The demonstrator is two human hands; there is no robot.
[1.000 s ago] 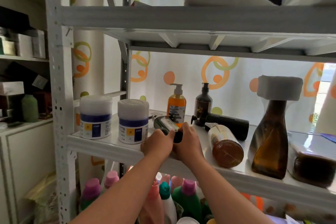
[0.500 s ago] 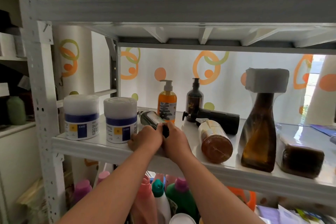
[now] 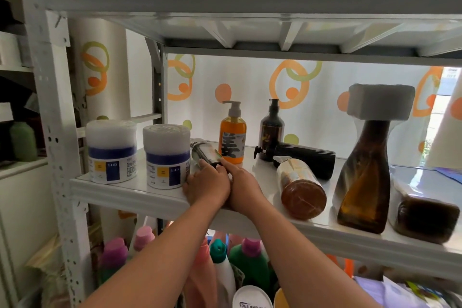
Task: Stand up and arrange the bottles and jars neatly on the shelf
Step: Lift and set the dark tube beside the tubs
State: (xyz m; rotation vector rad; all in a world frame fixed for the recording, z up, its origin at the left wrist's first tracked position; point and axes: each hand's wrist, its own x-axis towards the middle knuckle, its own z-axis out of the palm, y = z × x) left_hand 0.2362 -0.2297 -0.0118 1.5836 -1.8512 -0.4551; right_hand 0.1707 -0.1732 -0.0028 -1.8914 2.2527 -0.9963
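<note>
A small clear bottle with a dark cap lies on the glossy white shelf, between a white jar and an orange pump bottle. The left hand curls round it. The right hand lays a straight forefinger on the cap, its grip unclear.

"姜" on orange pump bottle

A ring-patterned curtain hangs behind; green container at left.

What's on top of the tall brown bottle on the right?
A white block rests on the tall brown bottle, which is upright on the shelf. The block covers the bottle's top, so whether it has a cap cannot be seen.
</note>
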